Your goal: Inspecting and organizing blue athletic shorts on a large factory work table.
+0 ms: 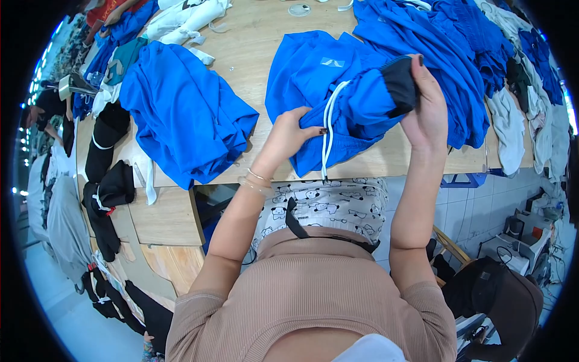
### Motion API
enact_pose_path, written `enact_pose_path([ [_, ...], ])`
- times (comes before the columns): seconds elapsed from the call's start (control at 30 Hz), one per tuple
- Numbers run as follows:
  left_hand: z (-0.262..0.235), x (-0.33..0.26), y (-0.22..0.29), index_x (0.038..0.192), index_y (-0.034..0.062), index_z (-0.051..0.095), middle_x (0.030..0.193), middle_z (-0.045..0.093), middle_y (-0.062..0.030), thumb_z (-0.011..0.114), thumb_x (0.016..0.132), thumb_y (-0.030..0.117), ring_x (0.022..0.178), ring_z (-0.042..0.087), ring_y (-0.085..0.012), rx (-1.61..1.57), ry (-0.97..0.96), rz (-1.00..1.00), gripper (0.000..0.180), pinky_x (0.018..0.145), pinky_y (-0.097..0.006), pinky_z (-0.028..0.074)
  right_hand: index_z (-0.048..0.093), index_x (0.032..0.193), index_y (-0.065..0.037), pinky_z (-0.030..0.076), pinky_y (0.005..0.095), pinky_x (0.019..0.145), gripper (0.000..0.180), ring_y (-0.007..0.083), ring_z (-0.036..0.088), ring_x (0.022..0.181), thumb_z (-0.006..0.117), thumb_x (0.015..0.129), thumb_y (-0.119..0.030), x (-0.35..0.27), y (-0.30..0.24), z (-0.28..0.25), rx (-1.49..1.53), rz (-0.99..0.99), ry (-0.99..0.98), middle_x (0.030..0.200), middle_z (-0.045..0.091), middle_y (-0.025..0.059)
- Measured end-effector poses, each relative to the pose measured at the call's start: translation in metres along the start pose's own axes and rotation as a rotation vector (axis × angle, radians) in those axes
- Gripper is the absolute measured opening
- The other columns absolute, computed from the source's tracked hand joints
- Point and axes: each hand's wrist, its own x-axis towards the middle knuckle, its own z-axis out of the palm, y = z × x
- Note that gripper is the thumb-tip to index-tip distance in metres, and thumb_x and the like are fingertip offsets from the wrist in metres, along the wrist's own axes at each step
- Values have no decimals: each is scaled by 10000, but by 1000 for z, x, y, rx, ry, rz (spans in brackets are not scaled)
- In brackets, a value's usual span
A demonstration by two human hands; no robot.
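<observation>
In front of me on the table lies a pair of blue drawstring shorts [301, 66], with a small pale label on the cloth. My left hand [291, 137] pinches the gathered waistband between thumb and fingers, beside a white drawstring [329, 123] that hangs in two strands toward the table's front edge. Around a black fabric part [400, 85] of the same shorts, my right hand [427, 108] is closed, raising it off the table. Its thumb shows at the top edge; the other fingers are mostly hidden behind the cloth.
A pile of blue garments [175, 114] sits to the left, and another blue heap [434, 66] to the right. Rolled black pieces [107, 142] lie at the far left. White cloth [506, 130] hangs over the right edge. Another person's arm [120, 11] shows at the upper left.
</observation>
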Motion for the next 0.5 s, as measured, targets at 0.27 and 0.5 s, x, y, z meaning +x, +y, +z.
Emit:
enact_pose_path([
  [0.27, -56, -6, 24, 1246, 12, 510, 1134, 600, -19, 565, 917, 129, 977, 544, -76, -830, -55, -10, 354, 866, -230, 435, 591, 819, -39, 393, 252, 655, 119, 103, 507, 721, 625, 828, -152, -5, 2, -34, -1334, -22, 667, 764, 546, 32],
  [0.5, -53, -2, 51, 1279, 20, 477, 1162, 588, -54, 523, 928, 115, 1050, 554, -136, -1087, -120, 24, 367, 921, -284, 444, 585, 1109, -121, 304, 400, 988, 411, 327, 405, 1156, 663, 720, -227, -22, 27, 38, -1518, -581, -292, 1235, 463, 109],
])
